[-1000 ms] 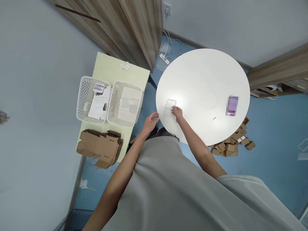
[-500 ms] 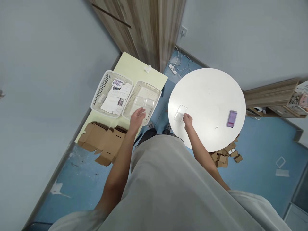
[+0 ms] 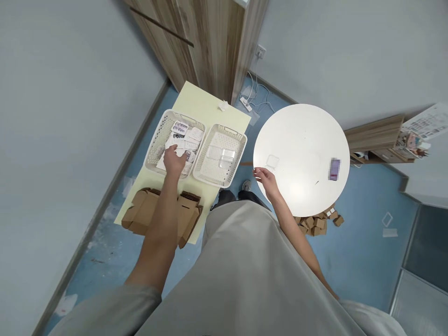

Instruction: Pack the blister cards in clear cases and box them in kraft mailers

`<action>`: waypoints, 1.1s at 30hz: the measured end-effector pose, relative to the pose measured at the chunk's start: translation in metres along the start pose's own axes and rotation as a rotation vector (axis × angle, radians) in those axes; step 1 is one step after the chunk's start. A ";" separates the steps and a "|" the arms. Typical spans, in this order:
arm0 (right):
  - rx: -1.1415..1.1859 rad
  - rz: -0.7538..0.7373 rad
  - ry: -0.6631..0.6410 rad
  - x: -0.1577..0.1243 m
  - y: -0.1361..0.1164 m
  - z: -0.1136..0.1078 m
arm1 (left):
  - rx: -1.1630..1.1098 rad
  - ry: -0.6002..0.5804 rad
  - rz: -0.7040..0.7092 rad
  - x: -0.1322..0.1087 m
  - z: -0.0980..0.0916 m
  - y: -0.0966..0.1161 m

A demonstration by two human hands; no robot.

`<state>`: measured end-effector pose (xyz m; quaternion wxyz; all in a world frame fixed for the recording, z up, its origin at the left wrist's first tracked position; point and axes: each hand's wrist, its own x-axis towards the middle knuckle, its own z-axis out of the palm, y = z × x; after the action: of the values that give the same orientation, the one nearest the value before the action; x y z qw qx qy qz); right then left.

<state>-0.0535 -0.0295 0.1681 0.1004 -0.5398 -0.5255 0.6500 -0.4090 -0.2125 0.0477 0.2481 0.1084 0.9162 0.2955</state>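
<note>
My left hand [image 3: 174,161] hovers over the left white plastic basket [image 3: 151,148], thumb and fingers apart with nothing visible between them. Below it in that basket lie white printed papers [image 3: 191,136] and a small tray with dark purple items [image 3: 179,127]. My right hand [image 3: 267,181] is at the near left edge of the white round table [image 3: 301,140], its fingers loosely bent and slightly apart. It partly covers a clear plastic box [image 3: 272,161] on the table; whether it touches the box I cannot tell.
The right white basket [image 3: 236,173] holds clear plastic boxes [image 3: 227,158]. Flattened cardboard boxes [image 3: 140,212] lie on the pale yellow table [image 3: 191,100]. A purple, blurred-out item [image 3: 334,169] lies on the round table. Small cardboard boxes [image 3: 317,225] and a power strip [image 3: 245,104] are on the floor.
My left hand has moved left from the right basket to above the papers in the left one. My right hand has shifted slightly left over the box. The camera view has turned a little.
</note>
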 end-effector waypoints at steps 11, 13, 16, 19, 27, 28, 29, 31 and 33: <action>0.011 0.023 0.026 -0.029 -0.005 0.020 | 0.100 -0.010 0.067 0.042 0.039 0.057; 0.023 0.021 0.043 -0.032 -0.006 0.019 | 0.047 0.004 0.043 0.045 0.043 0.060; 0.042 0.024 0.076 -0.035 -0.007 0.017 | -0.083 0.028 0.054 0.049 0.047 0.059; 0.059 0.033 0.087 -0.037 -0.005 0.016 | -0.116 0.068 0.065 0.051 0.050 0.056; 0.104 0.017 0.035 -0.028 -0.001 0.012 | -0.113 0.105 -0.120 0.053 0.033 0.055; 0.109 0.008 0.022 -0.026 -0.002 0.011 | -0.120 0.131 -0.113 0.050 0.028 0.056; 0.114 0.000 0.009 -0.024 -0.002 0.010 | -0.139 0.160 -0.093 0.043 0.023 0.057; 0.125 -0.014 -0.018 -0.019 -0.005 0.007 | -0.202 0.203 0.000 0.021 0.013 0.063; 0.144 -0.021 -0.048 -0.014 -0.008 0.004 | -0.279 0.199 0.142 -0.014 0.009 0.074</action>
<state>-0.0548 -0.0380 0.1824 0.1332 -0.5097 -0.4854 0.6977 -0.3890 -0.1539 0.0910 0.1474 0.1075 0.8765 0.4456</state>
